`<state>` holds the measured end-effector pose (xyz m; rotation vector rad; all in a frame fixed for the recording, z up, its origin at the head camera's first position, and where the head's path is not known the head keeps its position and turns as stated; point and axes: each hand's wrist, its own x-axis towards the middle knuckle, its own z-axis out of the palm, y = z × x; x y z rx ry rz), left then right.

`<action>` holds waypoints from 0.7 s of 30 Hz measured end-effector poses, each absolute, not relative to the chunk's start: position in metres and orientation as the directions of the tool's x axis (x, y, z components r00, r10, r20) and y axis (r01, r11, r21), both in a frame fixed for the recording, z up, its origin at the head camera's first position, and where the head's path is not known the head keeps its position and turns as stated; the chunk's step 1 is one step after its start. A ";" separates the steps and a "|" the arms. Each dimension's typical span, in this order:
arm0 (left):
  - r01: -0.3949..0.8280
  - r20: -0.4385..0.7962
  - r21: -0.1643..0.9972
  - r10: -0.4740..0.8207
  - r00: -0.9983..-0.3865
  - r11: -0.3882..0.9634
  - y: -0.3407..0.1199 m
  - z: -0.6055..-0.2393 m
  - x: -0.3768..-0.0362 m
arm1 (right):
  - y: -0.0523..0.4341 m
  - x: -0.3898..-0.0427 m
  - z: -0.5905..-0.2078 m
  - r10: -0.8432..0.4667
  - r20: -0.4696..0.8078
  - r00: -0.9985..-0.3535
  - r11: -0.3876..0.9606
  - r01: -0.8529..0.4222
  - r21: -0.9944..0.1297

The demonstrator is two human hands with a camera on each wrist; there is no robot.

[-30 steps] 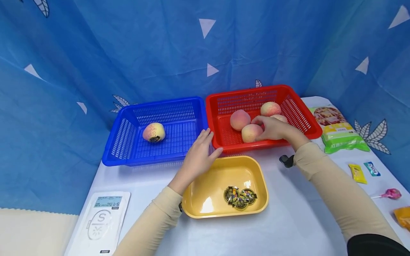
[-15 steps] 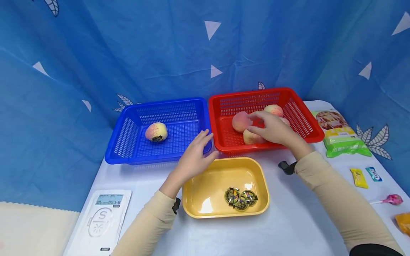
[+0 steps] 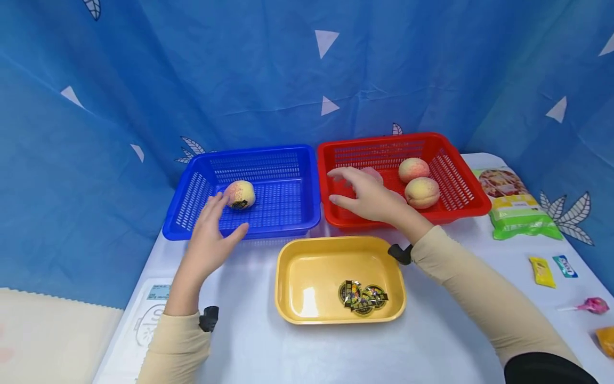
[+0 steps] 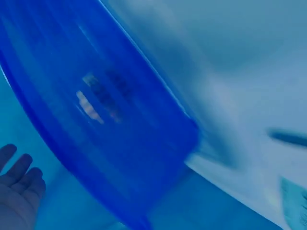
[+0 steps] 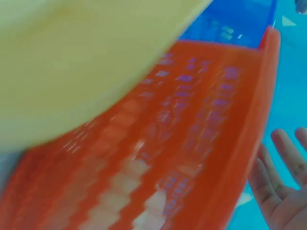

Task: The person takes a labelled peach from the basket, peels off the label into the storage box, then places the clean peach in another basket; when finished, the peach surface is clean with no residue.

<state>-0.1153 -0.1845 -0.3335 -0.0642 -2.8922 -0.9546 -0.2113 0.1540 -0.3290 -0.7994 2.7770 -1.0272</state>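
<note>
My left hand (image 3: 224, 220) hovers with spread fingers over the front rim of the blue basket (image 3: 288, 229), just left of the single peach (image 3: 241, 194) inside it. In the blurred left wrist view the left hand (image 4: 17, 191) shows straight fingers beside the blue basket (image 4: 120, 120). My right hand (image 3: 352, 189) is over the left part of the red basket (image 3: 455, 160), fingers extended and holding nothing. A peach (image 3: 371, 173) is partly hidden behind its fingers. Two more peaches (image 3: 413, 169) (image 3: 422, 192) lie to the right. The right wrist view shows the right hand (image 5: 283, 191) beside the red basket (image 5: 211, 143).
A yellow tray (image 3: 297, 266) with small round wrapped items (image 3: 362, 294) sits in front of the baskets. A white device (image 3: 144, 325) lies at the front left. At the right are a green snack bag (image 3: 513, 205), small candies (image 3: 542, 271) and a lollipop (image 3: 592, 305). Blue curtains surround the table.
My left hand has moved left from the gap between the baskets to the blue basket's front. My right hand has slid left off the peaches, which now show.
</note>
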 end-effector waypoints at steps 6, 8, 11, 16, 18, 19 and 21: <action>-0.069 0.072 0.567 -0.133 -0.989 0.821 -0.227 -0.338 -0.116 | 0.110 -0.223 -0.313 -0.579 0.087 -0.811 0.611 -0.502 -0.612; -0.113 0.053 0.567 -0.173 -0.984 0.816 -0.234 -0.342 -0.117 | 0.095 -0.228 -0.307 -0.601 0.073 -0.796 0.611 -0.517 -0.600; -0.169 0.025 0.555 -0.220 -0.975 0.815 -0.241 -0.347 -0.118 | 0.071 -0.240 -0.303 -0.640 0.066 -0.765 0.600 -0.552 -0.580; -0.254 -0.047 0.527 -0.270 -0.962 0.811 -0.244 -0.353 -0.120 | 0.037 -0.260 -0.302 -0.696 0.010 -0.718 0.598 -0.588 -0.545; -0.278 -0.072 0.526 -0.284 -0.956 0.804 -0.244 -0.354 -0.121 | 0.027 -0.268 -0.302 -0.709 -0.021 -0.705 0.606 -0.595 -0.528; -0.289 -0.082 0.524 -0.290 -0.953 0.801 -0.244 -0.354 -0.121 | 0.023 -0.271 -0.302 -0.715 -0.034 -0.698 0.610 -0.600 -0.518; -0.301 -0.090 0.513 -0.298 -0.950 0.804 -0.245 -0.355 -0.121 | 0.014 -0.276 -0.302 -0.728 -0.054 -0.683 0.611 -0.611 -0.503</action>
